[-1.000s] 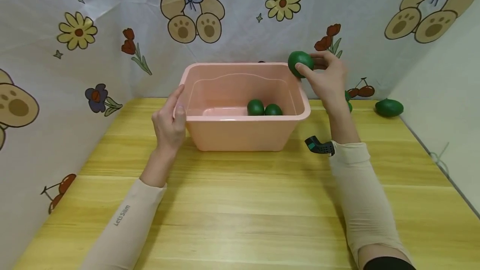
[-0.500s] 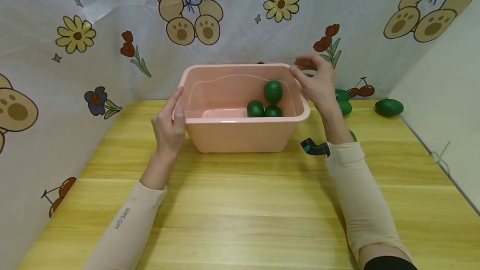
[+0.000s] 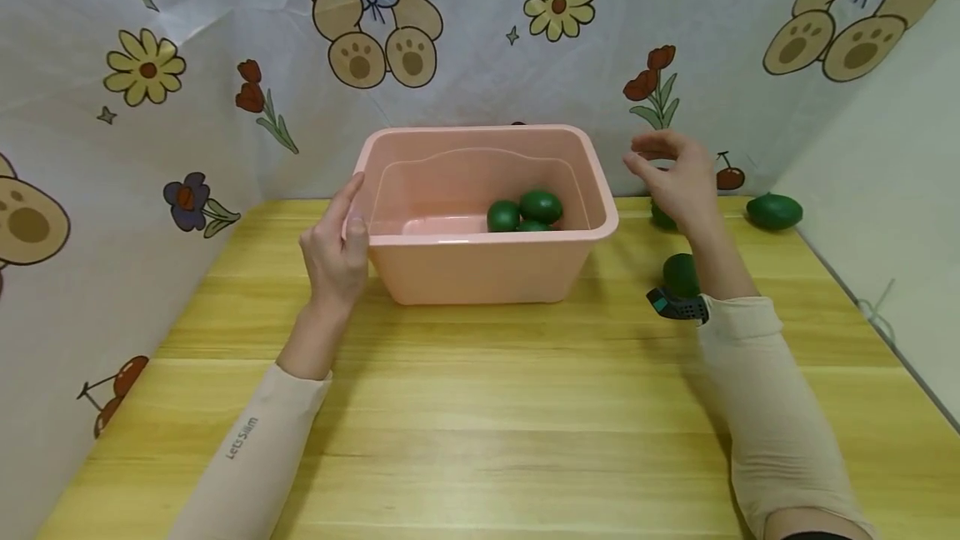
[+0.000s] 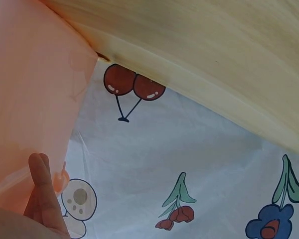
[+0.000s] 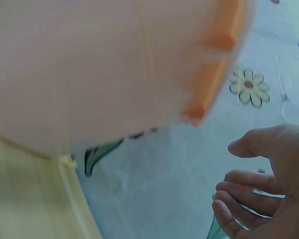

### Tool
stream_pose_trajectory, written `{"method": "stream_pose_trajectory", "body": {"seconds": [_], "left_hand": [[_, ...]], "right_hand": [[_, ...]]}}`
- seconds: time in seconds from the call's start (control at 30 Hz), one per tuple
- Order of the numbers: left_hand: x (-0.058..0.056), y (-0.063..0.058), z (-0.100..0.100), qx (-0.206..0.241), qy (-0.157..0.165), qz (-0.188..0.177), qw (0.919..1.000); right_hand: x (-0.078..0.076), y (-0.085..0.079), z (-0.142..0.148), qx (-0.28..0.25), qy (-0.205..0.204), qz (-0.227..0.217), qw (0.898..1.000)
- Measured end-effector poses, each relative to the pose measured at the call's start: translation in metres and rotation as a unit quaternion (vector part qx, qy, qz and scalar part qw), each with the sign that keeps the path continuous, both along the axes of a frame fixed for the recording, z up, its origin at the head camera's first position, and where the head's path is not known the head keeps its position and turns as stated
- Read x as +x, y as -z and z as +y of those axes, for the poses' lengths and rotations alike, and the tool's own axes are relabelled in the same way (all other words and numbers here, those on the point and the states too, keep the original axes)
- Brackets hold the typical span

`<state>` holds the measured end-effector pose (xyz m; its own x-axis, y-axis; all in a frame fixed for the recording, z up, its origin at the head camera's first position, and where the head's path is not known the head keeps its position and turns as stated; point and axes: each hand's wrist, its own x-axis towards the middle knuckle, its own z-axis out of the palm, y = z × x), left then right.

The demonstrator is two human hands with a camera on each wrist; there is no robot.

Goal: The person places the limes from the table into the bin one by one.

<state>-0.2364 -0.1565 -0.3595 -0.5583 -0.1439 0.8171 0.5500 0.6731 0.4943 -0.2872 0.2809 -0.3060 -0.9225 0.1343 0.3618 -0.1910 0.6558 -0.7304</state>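
My left hand [image 3: 335,263] holds the left side of a pink plastic tub [image 3: 465,273], thumb at the rim, fingers along the outer wall in the left wrist view. Inside the tub lie three green limes [image 3: 542,207]. To the tub's right, my right hand [image 3: 678,182] is raised with nothing in it. Its fingers are loosely bent, thumb apart from them in the right wrist view. Below it is one lime [image 3: 663,217], partly hidden by the hand. Another lime [image 3: 680,275] sits by the wrist strap, and a third lime [image 3: 775,212] lies farther right.
The wooden table [image 3: 480,407] runs up to a white cloth [image 3: 480,48] printed with bears and flowers behind the tub. A pale wall [image 3: 900,215] borders the right side. A black strap [image 3: 678,304] sits on the right wrist.
My right hand let go of a lime over the tub, and it dropped in among the other two. That hand then moved right, away from the rim. The left hand stays at the tub.
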Motion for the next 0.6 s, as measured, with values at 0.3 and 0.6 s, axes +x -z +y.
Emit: {"method": "stream_pose_trajectory", "body": {"seconds": [0.3, 0.6], "left_hand": [[0.001, -0.004, 0.0, 0.003, -0.001, 0.003, 1.0], [0.001, -0.001, 0.0, 0.002, 0.006, 0.001, 1.0]], "right_hand": [[0.011, 0.011, 0.055, 0.009, 0.009, -0.017, 1.0], [0.009, 0.029, 0.082, 0.006, 0.028, -0.053, 0.998]]}}
